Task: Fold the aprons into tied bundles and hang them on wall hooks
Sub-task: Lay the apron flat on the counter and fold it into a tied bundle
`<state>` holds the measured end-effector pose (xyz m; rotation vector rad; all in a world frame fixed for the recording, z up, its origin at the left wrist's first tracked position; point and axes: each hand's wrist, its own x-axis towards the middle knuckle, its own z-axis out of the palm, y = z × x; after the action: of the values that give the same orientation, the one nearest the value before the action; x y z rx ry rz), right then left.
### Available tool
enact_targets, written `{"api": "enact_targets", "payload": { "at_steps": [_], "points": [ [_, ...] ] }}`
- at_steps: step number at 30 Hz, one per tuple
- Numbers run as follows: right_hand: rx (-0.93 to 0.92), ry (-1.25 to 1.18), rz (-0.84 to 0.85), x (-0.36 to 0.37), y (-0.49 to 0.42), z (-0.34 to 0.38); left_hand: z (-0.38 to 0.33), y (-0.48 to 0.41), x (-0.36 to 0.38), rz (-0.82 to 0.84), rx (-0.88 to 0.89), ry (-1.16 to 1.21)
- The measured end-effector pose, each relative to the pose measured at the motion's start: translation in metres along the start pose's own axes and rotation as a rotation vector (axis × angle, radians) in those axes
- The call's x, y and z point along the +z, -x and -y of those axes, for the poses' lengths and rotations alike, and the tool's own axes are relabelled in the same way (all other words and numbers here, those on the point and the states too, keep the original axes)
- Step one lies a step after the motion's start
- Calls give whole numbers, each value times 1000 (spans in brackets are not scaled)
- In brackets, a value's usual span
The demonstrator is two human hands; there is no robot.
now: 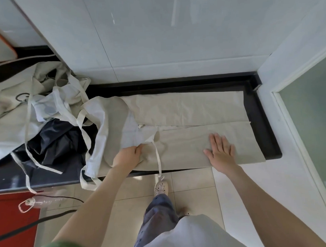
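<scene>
My right hand (221,151) lies flat on the beige apron (185,107), fingers straight and spread, pinning the near folded flap. My left hand (127,157) has its fingers curled round the cloth where the bib meets the skirt, gripping the edge close to where a waist strap (158,158) comes off. That strap hangs over the front lip of the worktop (260,120) toward the floor (193,181).

The apron lies lengthwise along the worktop, its two long sides turned in so the edges nearly meet in a line down the middle. I judge this to be the folding step, well short of tying. Next I would probably fold or roll the strip from one end while holding the creases flat, then gather the loose strap for the tie.

To the left, touching the bib end, sits a tangled heap of other aprons (47,109), pale ones with long straps over a dark one (55,143), so most of the work looks undone.

The worktop is dark, set against a white tiled wall (155,40). A frosted glass panel (310,118) stands at the right and a red surface (12,221) low on the left. I see no hooks from here.
</scene>
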<state>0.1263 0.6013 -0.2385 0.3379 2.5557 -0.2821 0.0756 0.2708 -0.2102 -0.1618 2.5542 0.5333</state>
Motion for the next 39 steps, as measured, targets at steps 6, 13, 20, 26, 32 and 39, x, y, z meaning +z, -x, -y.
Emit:
{"api": "enact_targets", "payload": {
  "at_steps": [6, 13, 20, 26, 32, 39],
  "points": [
    [34, -57, -29, -14, 2, 9, -5, -3, -2, 18, 19, -66],
    [-191, -73, -145, -53, -16, 47, -37, -15, -7, -189, 248, -132],
    [-86, 82, -208, -50, -47, 67, -47, -49, -18, -141, 298, -416],
    [72, 156, -234, -50, -59, 34, -56, -73, -3, 53, 455, -593],
    [241, 158, -273, -61, -68, 10, -87, -76, 22, -16, 530, -530],
    [288, -6, -295, -66, -72, 1, -85, -86, 18, -28, 566, -527]
  ]
}}
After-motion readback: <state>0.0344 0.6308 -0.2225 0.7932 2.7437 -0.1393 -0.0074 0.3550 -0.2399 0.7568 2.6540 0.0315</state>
